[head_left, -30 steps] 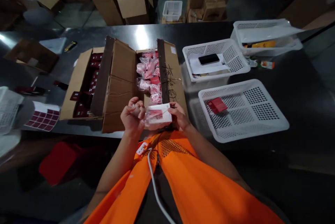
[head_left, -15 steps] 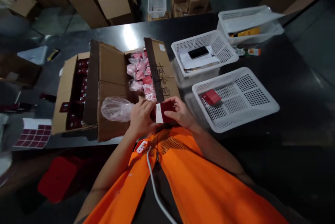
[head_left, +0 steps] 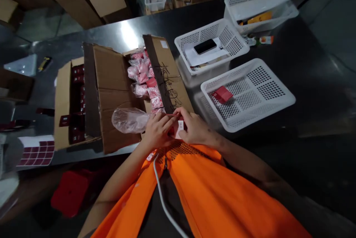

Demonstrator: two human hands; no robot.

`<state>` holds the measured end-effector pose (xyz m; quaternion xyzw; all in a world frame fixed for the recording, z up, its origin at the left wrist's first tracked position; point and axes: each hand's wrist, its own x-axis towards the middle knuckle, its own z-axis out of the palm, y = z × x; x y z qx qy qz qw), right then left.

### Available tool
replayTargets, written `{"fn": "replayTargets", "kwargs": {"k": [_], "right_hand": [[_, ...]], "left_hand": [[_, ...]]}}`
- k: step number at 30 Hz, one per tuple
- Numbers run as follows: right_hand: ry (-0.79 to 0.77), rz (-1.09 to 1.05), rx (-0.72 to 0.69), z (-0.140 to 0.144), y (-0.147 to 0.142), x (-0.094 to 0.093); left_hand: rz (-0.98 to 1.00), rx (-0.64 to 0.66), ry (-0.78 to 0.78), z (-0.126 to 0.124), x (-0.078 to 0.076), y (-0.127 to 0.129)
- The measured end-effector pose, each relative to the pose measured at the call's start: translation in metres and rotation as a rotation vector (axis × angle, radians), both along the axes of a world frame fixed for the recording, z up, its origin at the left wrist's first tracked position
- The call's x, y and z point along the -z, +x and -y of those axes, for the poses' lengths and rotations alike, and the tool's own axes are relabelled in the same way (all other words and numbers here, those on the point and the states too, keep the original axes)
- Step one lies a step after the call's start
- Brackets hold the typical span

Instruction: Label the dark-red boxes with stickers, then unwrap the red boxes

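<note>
Close to my body, both hands are closed on a small dark red box with a white label [head_left: 180, 126]. My left hand [head_left: 159, 131] grips its left side, fingers curled over the top. My right hand [head_left: 194, 126] pinches the right side, thumb by the label. A clear plastic bag [head_left: 129, 120] sticks out leftward from beside my left hand; whether the fingers grip it too is hidden. Just beyond my hands stands an open carton [head_left: 178, 85] with several pink-red pieces in clear wrap [head_left: 142, 69].
Left of it, another open carton [head_left: 62, 100] holds dark red boxes. A sheet of dark red labels [head_left: 37, 152] lies at the table's left edge. On the right, a white basket [head_left: 274, 110] holds a red folded piece [head_left: 222, 94]; another basket [head_left: 183, 58] holds a phone [head_left: 205, 46].
Both hands have turned the red box, so its white label now sits by my right thumb. The bag has shifted right along with my left hand. The whole view has also shifted.
</note>
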<state>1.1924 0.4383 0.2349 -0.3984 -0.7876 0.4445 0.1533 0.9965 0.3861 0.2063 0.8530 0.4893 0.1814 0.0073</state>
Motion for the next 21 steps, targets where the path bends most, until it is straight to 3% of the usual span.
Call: {"fn": "replayTargets", "kwargs": {"k": [5, 7, 11, 13, 15, 17, 21], "right_hand": [[0.027, -0.258, 0.118, -0.005, 0.026, 0.025], [0.164, -0.303, 0.128, -0.009, 0.034, 0.033], [0.592, -0.227, -0.037, -0.011, 0.042, 0.043], [0.603, -0.357, -0.126, -0.008, 0.043, 0.047], [0.459, -0.595, -0.17, -0.003, 0.042, 0.05], [0.154, -0.717, -0.14, 0.002, 0.04, 0.053], [-0.675, -0.661, 0.228, 0.005, 0.022, 0.06]], "left_hand": [[0.219, 0.058, -0.039, 0.0, -0.004, -0.01], [0.24, 0.049, -0.045, -0.001, -0.01, -0.012], [0.233, -0.051, -0.127, -0.005, -0.023, -0.013], [0.206, -0.125, -0.181, -0.008, -0.027, -0.014], [0.152, -0.191, -0.211, -0.011, -0.031, -0.016], [0.058, -0.214, -0.212, -0.015, -0.039, -0.015], [-0.255, -0.134, -0.167, -0.032, -0.068, 0.003]]}}
